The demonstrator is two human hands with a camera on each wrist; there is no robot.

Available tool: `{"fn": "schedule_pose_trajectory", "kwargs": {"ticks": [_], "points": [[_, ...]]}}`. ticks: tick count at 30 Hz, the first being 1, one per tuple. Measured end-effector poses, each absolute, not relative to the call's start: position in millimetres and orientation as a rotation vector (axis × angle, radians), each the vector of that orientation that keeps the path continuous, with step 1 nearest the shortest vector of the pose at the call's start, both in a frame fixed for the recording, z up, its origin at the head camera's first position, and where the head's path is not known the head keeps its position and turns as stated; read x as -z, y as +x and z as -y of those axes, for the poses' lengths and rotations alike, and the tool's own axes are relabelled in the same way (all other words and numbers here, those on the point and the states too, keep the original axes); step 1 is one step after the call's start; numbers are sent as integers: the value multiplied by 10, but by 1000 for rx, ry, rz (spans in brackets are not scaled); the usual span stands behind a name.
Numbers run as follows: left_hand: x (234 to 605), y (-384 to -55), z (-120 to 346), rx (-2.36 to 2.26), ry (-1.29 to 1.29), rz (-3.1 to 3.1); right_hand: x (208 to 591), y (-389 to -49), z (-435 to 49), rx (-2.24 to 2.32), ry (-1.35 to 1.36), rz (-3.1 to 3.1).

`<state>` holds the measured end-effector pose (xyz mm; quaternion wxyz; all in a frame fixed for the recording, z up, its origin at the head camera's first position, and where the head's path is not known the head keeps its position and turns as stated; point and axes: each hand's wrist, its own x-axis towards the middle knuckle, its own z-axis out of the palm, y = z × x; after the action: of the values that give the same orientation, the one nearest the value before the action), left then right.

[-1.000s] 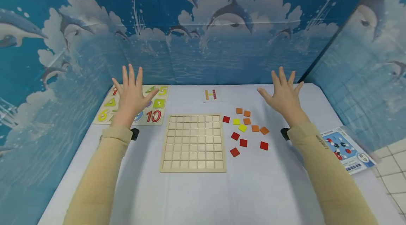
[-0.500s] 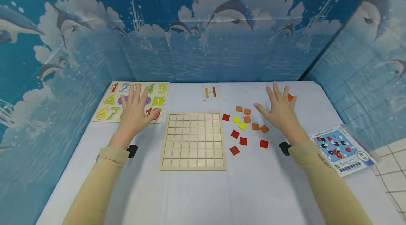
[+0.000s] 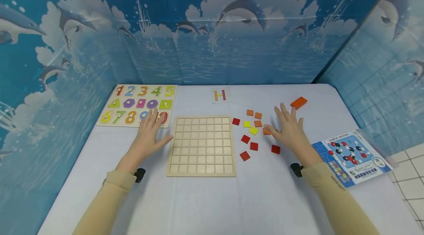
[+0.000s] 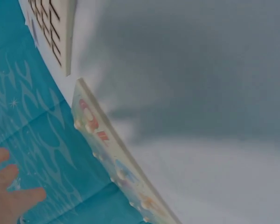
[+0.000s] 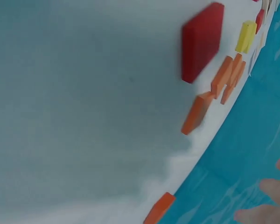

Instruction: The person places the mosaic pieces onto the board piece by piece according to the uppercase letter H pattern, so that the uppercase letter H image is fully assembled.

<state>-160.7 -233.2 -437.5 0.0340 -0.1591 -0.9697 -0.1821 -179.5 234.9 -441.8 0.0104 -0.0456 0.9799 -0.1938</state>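
Note:
My left hand (image 3: 145, 143) hovers over the table with straight, spread fingers, holding nothing. It is between the wooden number puzzle board (image 3: 139, 97) and the wooden grid board (image 3: 202, 146), whose squares hold no tiles. My right hand (image 3: 292, 135) hovers with spread fingers to the right of loose square tiles; its thumb overlaps an orange tile (image 3: 266, 132) in the head view. Several red tiles (image 3: 245, 139), orange tiles (image 3: 250, 112) and two yellow tiles (image 3: 253, 130) lie beside the grid board. In the wrist views, fingertips of the left hand (image 4: 14, 191) and right hand (image 5: 270, 198) show at the edges.
A small pattern card (image 3: 221, 95) lies at the back middle. An orange rectangular block (image 3: 299, 102) lies beyond the right hand. At the right edge rests a blue-white packet with a molecule picture (image 3: 351, 155). A dolphin-print curtain (image 3: 212, 54) borders the table.
Both hands have come down and back toward the person, the left also shifting right. The number board and the orange block are now more exposed. Nothing on the table has moved.

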Motion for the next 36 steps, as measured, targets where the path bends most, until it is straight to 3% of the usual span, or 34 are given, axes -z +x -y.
{"fn": "schedule_pose_trajectory", "kwargs": {"ticks": [17, 36], "points": [[4642, -1528, 2196, 702, -603, 3187, 4552, -1672, -2353, 735, 54, -2937], [4747, -1437, 2302, 702, -694, 3233, 4612, -1775, -2314, 914, 300, -2791]]}}
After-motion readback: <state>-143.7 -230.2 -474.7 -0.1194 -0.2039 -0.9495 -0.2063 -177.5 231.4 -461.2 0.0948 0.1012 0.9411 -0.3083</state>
